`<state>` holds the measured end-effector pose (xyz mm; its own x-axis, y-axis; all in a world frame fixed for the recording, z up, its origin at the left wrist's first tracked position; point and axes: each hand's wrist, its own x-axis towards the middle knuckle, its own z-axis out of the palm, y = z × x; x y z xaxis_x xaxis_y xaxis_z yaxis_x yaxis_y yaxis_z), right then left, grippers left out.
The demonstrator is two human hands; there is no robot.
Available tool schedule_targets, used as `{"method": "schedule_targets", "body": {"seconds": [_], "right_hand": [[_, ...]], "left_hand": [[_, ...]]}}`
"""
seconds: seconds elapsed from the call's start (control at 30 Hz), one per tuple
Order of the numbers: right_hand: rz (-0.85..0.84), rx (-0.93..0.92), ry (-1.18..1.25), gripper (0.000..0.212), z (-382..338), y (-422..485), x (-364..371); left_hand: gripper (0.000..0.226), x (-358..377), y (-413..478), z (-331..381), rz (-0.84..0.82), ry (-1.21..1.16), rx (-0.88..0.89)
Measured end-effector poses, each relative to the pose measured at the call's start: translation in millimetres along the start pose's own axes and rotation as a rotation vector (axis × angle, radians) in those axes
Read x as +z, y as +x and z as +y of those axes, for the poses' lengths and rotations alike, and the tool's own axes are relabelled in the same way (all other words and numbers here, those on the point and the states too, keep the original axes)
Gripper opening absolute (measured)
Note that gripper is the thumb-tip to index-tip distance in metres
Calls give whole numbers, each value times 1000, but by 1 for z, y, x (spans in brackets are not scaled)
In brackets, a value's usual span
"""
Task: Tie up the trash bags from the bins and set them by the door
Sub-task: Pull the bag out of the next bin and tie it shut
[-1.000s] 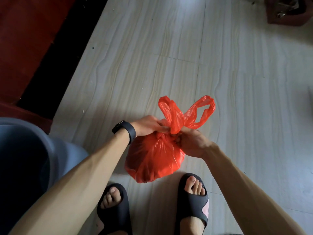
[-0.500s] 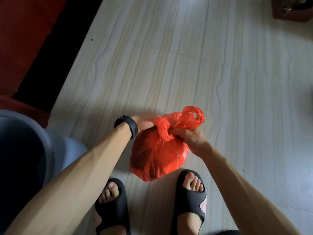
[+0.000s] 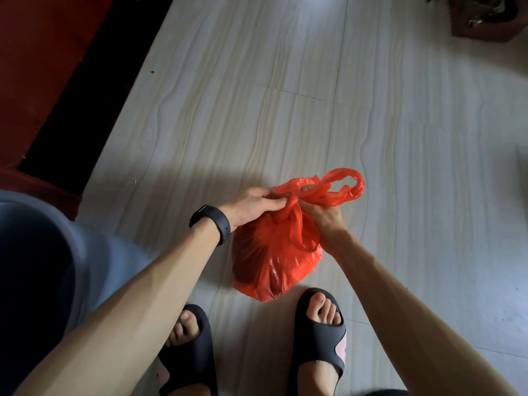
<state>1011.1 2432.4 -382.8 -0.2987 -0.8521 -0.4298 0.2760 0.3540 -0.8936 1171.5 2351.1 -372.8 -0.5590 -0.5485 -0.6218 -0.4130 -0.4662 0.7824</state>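
A full red plastic trash bag hangs just above the pale tiled floor, in front of my feet. Its two handle loops are crossed into a knot at the neck and stick out to the right. My left hand, with a black watch at the wrist, pinches the neck of the bag from the left. On the right side of the knot, my right hand grips one handle strand, with its fingers partly hidden behind the plastic.
A grey-blue bin stands at my left, its rim close to my left forearm. Red and black furniture runs along the left. A brown box sits at the far right. My feet wear black slippers.
The handle loops were folded down and bunched at the neck half a second ago; now they are pulled out to the right and the knot sits tighter. The bag hangs lower.
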Motion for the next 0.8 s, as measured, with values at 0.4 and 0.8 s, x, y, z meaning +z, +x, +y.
{"method": "schedule_targets", "body": {"seconds": [0.4, 0.8], "right_hand": [[-113, 223, -10, 27, 3, 1, 0], [45, 358, 118, 47, -5, -2, 22]], "left_hand": [[41, 2, 1, -28, 164, 34, 50], [21, -11, -19, -36, 450, 438, 307]]}}
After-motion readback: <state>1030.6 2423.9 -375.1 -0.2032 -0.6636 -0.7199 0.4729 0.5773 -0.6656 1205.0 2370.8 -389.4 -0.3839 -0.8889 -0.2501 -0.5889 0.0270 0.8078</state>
